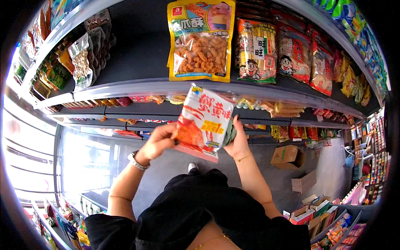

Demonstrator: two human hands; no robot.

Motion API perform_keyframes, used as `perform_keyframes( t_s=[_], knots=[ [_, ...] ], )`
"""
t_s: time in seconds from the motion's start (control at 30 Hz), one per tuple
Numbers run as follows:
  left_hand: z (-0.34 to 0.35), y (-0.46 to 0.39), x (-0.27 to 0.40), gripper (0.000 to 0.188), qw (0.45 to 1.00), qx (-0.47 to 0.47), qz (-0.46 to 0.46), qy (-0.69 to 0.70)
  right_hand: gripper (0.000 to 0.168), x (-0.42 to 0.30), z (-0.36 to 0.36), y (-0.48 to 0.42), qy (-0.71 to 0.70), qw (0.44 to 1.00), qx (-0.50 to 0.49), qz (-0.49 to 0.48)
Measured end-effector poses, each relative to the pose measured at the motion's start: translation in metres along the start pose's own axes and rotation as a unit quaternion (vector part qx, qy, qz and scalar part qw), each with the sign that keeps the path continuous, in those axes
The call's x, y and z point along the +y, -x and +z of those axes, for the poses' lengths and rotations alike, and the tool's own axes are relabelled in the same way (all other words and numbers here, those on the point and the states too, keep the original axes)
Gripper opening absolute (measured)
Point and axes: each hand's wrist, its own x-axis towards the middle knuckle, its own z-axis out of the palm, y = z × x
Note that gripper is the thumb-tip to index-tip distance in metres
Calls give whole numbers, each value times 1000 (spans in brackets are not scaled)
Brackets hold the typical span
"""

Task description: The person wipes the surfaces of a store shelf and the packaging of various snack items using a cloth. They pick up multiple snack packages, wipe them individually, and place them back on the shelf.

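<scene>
My left hand [161,140] pinches the left edge of a white and red snack packet [204,122] with printed writing. My right hand [238,140] grips the packet's right side along with a dark green packet [230,132], mostly hidden behind the white one. Both are held in front of the edge of a shop shelf [140,89]. Just above them, a yellow-edged bag of brown crunchy snacks [201,53] stands upright on the shelf. To its right are clear-fronted bags of rice crackers [257,51].
Clear vacuum packs [81,61] stand at the shelf's left. Lower shelves hold more packets [287,109]. On the floor at right lie an opened cardboard box [287,157] and a cardboard piece [303,182]. Display boxes [312,209] and another rack are at lower right.
</scene>
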Motion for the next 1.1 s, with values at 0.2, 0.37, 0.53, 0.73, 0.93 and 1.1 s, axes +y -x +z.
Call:
perform_keyframes(
  t_s=[0.2,0.37,0.53,0.73,0.93,1.1],
  knots=[
    [33,4,-90,21,991,-62,-95,73,28,-1,-54,53,88,989,117,-34],
    [28,68,-322,53,826,-133,-478,-266,25,-28,-90,118,75,983,137,-94],
    [103,138,-364,70,755,-103,-624,-173,29,-45,-119,176,102,974,170,-106],
    [160,146,-394,63,742,-128,-592,-287,27,-44,-139,213,108,976,170,-79],
    [167,145,-385,50,779,-103,-603,-134,28,-55,-159,239,126,974,165,-91],
    [150,190,-437,34,805,-313,-54,-501,29,-65,-162,259,111,972,180,-101]
  ],
)
